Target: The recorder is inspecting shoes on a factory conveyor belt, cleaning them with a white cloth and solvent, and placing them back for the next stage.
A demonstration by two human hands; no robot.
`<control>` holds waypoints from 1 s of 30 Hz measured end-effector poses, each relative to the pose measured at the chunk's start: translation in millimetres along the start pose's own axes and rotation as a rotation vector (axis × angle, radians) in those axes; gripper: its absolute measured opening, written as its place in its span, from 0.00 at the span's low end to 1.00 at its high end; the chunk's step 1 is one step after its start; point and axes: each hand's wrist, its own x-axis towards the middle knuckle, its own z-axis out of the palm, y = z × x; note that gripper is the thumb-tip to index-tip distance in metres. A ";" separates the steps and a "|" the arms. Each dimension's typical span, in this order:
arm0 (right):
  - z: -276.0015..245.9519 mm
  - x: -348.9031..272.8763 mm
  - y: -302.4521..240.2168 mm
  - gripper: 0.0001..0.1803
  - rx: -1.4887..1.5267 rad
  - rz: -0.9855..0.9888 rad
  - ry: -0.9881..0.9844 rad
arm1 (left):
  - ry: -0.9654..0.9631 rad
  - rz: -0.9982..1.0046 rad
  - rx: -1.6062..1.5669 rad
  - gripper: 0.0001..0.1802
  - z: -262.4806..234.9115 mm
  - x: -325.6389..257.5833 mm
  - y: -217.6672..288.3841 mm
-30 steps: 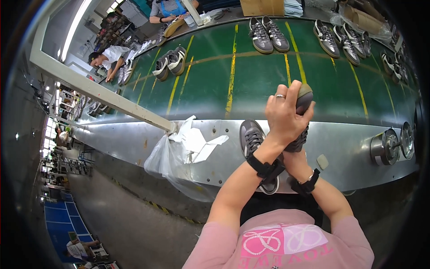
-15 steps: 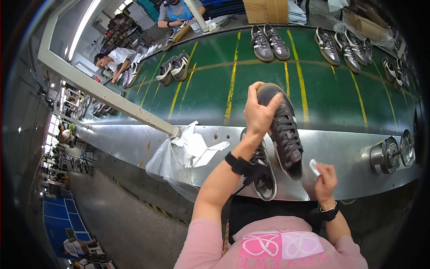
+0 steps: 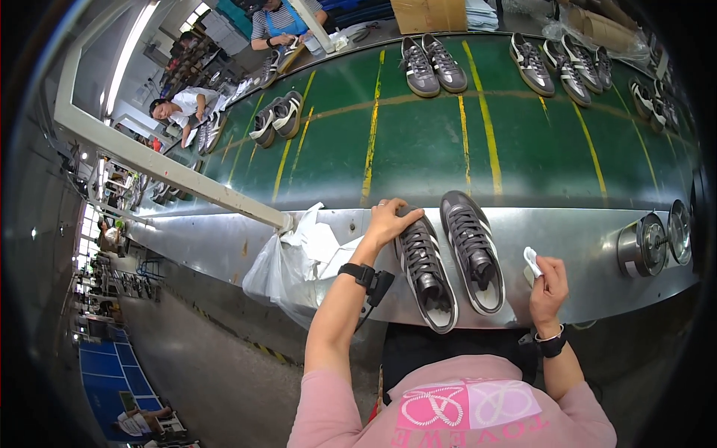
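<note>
Grey sneakers (image 3: 448, 257) with white soles and dark laces are laid side by side, toes toward the green belt, on the metal ledge (image 3: 575, 239) at the conveyor's near edge. The left-hand shoe of the pair (image 3: 424, 270) is touched at its toe by the left hand (image 3: 387, 222), whose fingers are curled loosely over the toe cap rather than closed round it. The right-hand shoe (image 3: 472, 250) lies free, just beside its mate. Half a second earlier that shoe was held up in the left hand above the ledge; it has since been set down, so the pair is now complete on the ledge and nothing is lifted.

A small white cloth or wipe (image 3: 532, 261) is pinched between the fingers of the right hand (image 3: 549, 287), which is held near the right-hand shoe but apart from it; the same white piece was already in that hand before.

Crumpled white paper in a clear plastic bag (image 3: 287, 257) hangs left of the pair. Two round metal rollers (image 3: 657, 239) are mounted at the ledge's right end. Further pairs of sneakers (image 3: 429, 63) are spread over the green conveyor belt (image 3: 418, 149), and other workers (image 3: 179, 108) are seated along its far side.
</note>
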 end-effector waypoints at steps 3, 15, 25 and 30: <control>-1.9 2.4 -9.6 0.21 0.010 -0.006 0.007 | -0.043 -0.135 -0.680 0.26 -0.7 -20.6 23.0; 41.2 -26.5 -91.3 0.22 0.003 -0.391 -0.425 | 0.651 0.186 -0.631 0.25 -94.5 -88.2 80.1; 95.9 -51.1 -89.6 0.08 -0.254 -0.427 -0.844 | 0.871 0.332 -0.333 0.28 -62.0 -123.7 133.8; 71.9 -54.0 -88.4 0.10 -0.293 -0.415 -0.863 | 0.956 0.378 -0.246 0.28 -59.5 -127.1 135.6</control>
